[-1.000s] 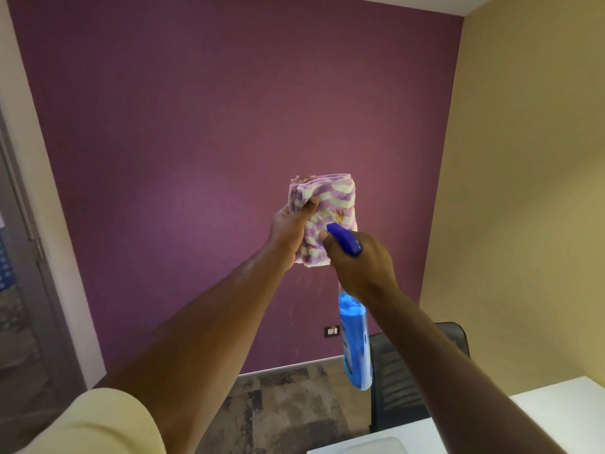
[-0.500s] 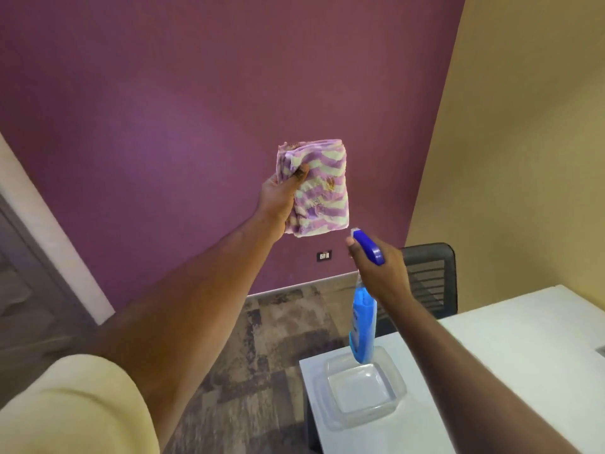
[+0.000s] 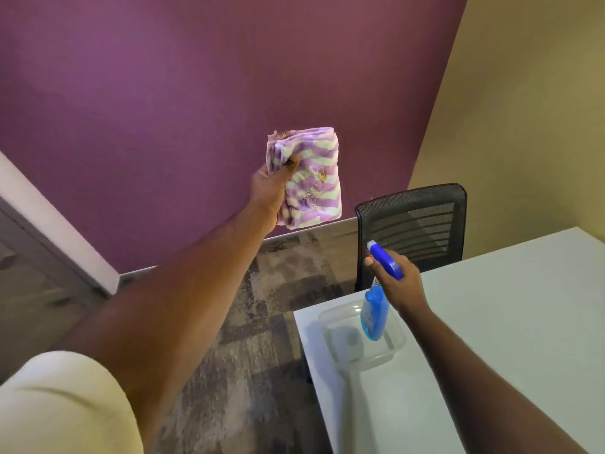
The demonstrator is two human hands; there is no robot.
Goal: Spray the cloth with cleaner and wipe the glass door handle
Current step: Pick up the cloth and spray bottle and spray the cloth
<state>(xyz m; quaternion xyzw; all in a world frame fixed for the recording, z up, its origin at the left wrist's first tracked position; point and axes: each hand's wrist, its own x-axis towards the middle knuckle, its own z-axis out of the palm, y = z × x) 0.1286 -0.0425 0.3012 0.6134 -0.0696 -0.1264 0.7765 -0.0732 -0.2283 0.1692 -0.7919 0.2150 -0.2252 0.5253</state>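
A folded purple-and-cream striped cloth (image 3: 309, 181) is held up in front of the purple wall by my left hand (image 3: 270, 188), thumb across its face. My right hand (image 3: 397, 283) grips a blue spray bottle (image 3: 375, 311) by its neck, dark blue trigger head on top, nozzle pointing up-left. The bottle hangs low, its base just above or inside a clear plastic tray (image 3: 330, 319); I cannot tell if it touches. The bottle is well apart from the cloth, lower and to the right. Part of the door frame (image 3: 39, 257) shows at the left edge; no handle is visible.
The clear tray sits at the near-left corner of a white table (image 3: 507, 322) on the right. A black mesh chair (image 3: 412, 224) stands behind the table against the wall. Patterned grey carpet (image 3: 255, 322) covers the floor between door and table.
My right hand has dropped away from the cloth and carried the spray bottle down to the tray on the table. The view has tilted downward. The left hand still holds the cloth up.
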